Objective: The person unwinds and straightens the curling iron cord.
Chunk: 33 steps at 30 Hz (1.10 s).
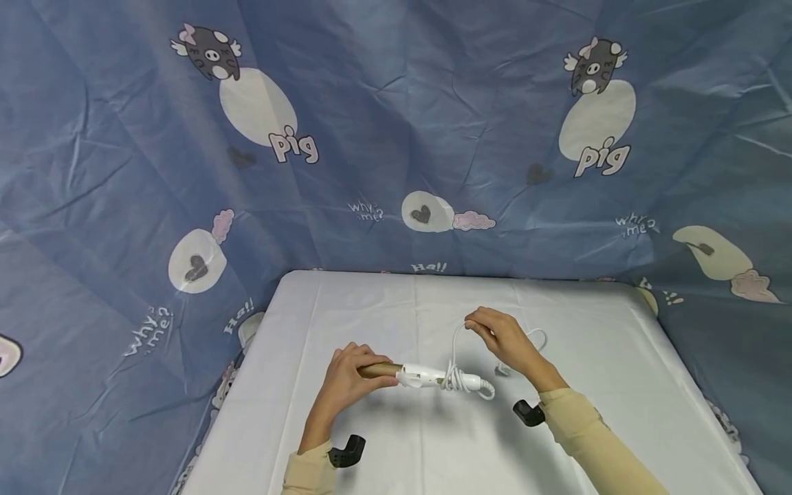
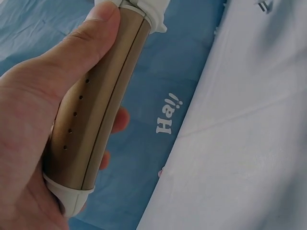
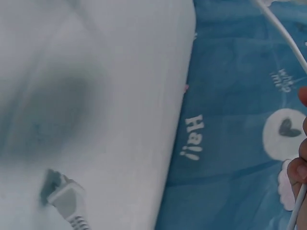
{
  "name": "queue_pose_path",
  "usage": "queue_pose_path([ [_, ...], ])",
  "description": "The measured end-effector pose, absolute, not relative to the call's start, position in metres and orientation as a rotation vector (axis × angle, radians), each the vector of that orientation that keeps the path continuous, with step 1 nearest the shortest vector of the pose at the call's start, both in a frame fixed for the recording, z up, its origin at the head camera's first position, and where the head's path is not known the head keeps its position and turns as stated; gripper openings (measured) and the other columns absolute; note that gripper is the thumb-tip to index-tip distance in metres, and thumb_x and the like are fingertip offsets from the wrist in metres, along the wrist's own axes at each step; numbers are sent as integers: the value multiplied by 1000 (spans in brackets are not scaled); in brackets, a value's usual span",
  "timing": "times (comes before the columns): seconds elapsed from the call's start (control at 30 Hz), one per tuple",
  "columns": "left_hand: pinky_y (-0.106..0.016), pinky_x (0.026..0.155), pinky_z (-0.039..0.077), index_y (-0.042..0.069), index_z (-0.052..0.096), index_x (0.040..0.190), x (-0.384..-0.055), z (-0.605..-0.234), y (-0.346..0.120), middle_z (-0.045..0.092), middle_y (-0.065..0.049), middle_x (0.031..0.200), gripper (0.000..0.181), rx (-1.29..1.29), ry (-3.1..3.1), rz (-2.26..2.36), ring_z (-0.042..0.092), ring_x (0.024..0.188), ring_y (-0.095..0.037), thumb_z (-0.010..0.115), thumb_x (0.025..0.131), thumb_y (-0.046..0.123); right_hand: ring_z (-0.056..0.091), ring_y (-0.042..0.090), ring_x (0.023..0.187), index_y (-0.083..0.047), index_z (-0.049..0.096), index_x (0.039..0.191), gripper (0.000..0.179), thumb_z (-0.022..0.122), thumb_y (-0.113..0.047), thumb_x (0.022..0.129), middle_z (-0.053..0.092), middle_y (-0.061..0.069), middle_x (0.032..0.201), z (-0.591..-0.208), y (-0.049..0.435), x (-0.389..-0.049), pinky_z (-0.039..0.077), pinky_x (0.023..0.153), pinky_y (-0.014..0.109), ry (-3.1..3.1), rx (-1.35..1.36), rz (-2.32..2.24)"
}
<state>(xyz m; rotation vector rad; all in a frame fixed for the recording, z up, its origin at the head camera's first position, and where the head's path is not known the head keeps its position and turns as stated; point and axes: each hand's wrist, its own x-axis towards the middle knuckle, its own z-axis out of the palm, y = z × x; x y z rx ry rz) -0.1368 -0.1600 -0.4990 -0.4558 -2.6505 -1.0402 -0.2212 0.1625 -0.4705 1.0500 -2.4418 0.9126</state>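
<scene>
My left hand (image 1: 353,378) grips a curling iron by its gold barrel (image 2: 98,100), thumb along one side and fingers behind. The iron's white handle (image 1: 421,376) points right, held above the table. Loops of white cord (image 1: 454,379) are wound round the handle's far end. To the right and higher up, my right hand (image 1: 504,337) pinches the cord, and a length of it runs taut from the fingers down to the loops. Beyond that hand the cord bends round, and its plug (image 3: 67,199) hangs low over the table in the right wrist view.
A white-covered table (image 1: 365,302) lies under both hands. Blue printed cloth (image 1: 396,137) hangs behind it and along the sides. Black wrist mounts (image 1: 348,452) sit at both sleeves.
</scene>
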Motion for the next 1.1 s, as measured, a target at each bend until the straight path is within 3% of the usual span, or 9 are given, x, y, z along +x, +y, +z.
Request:
queue_pose_path([
  [0.33, -28, 73, 29, 44, 71, 92, -138, -501, -157, 59, 27, 81, 32, -409, -2621, -1142, 44, 75, 1, 77, 64, 58, 58, 2, 71, -22, 67, 91, 9, 59, -19, 94, 67, -10, 85, -508, 165, -231, 48, 64, 24, -2513, 945, 947],
  [0.6, -29, 74, 28, 37, 73, 96, -137, -501, -155, 62, 21, 83, 34, -381, -2587, -1183, 43, 73, -1, 78, 67, 54, 60, 4, 73, -18, 68, 92, 13, 56, -22, 96, 69, -4, 87, -528, 162, -223, 49, 66, 27, -2624, 871, 946],
  [0.8, -30, 74, 28, 39, 72, 97, -142, -497, -153, 61, 22, 82, 36, -322, -2571, -1234, 45, 75, -3, 77, 67, 56, 61, 5, 71, -20, 68, 89, 13, 56, -21, 96, 66, -10, 81, -535, 155, -216, 50, 67, 28, -2642, 835, 990],
  [0.87, -31, 74, 28, 39, 72, 97, -145, -496, -153, 61, 22, 82, 35, -298, -2559, -1243, 45, 75, -4, 77, 67, 56, 64, 7, 76, -21, 68, 91, 9, 61, -15, 92, 68, -10, 84, -538, 154, -214, 51, 70, 30, -2614, 846, 1012],
  [1.0, -31, 74, 28, 40, 72, 96, -147, -495, -152, 61, 22, 82, 35, -259, -2552, -1233, 44, 75, -5, 77, 66, 57, 68, 14, 88, -18, 69, 96, 19, 66, -3, 86, 72, -5, 95, -542, 153, -210, 52, 77, 35, -2597, 829, 1113],
  [1.1, -30, 73, 27, 39, 73, 96, -149, -494, -152, 60, 22, 81, 35, -254, -2553, -1206, 44, 74, -5, 76, 66, 59, 68, 19, 92, -13, 71, 102, 17, 65, -6, 88, 73, 1, 100, -545, 154, -205, 52, 79, 37, -2682, 752, 1100],
])
